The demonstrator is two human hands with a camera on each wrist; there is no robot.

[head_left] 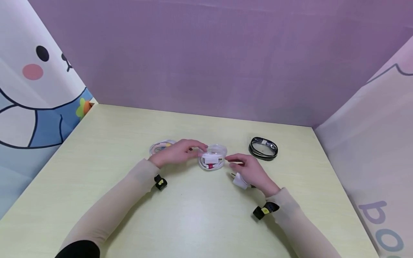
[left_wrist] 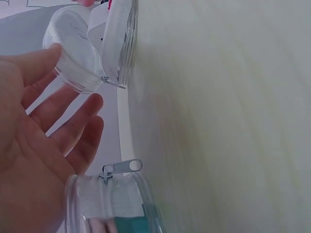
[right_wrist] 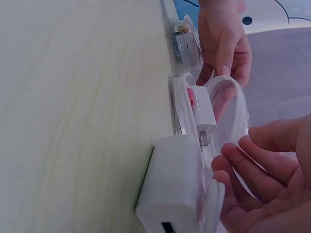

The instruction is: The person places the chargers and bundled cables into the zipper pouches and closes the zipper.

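Observation:
A clear round zip case (head_left: 221, 163) stands with its lid raised, a white charger (right_wrist: 204, 108) and a coiled white cable with a red piece inside it. My left hand (head_left: 182, 152) pinches the rim of its transparent lid (left_wrist: 73, 39) between thumb and index finger, the other fingers loosely bent. At the other side of the lid is my right hand (head_left: 246, 168), fingers relaxed and fingertips right at the edge. A second white charger (right_wrist: 170, 184) with a white cable lies on the table below the right hand, its prongs showing in the head view.
Another clear zip case (left_wrist: 112, 196) with colored contents is beside the left hand, partly hidden by it in the head view. A coiled black cable (head_left: 251, 150) lies at the back right of the pale table (head_left: 193, 222). A purple panel (head_left: 206, 64) rises behind.

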